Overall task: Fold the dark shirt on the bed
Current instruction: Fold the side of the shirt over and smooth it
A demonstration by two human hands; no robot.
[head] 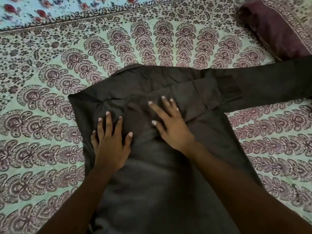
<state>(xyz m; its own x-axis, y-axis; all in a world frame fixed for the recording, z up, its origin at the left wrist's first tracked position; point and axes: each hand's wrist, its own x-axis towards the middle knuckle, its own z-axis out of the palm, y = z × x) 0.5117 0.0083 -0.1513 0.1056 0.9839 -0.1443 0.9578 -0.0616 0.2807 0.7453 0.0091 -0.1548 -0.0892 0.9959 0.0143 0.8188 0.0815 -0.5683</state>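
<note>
Dark brown cotton shirt [168, 166] lies mid-bed on the paisley-print bedspread [42, 132], collar toward the far edge. Left hand [110, 147] and right hand [170, 127] rest flat, fingers released (grasping nothing), pinning the folded-in sleeve [194, 97]; other sleeve [270, 85] unfolded.

One camera only, worn on the person's head, looking forward and steeply down onto the bed [50, 149]. It sits close: both forearms enter from the bottom edge and the dark shirt [160, 174] fills the middle. The wide lens bends the patterned bedcover at the edges; a maroon pillow [273, 29] clips the top right corner.
</note>
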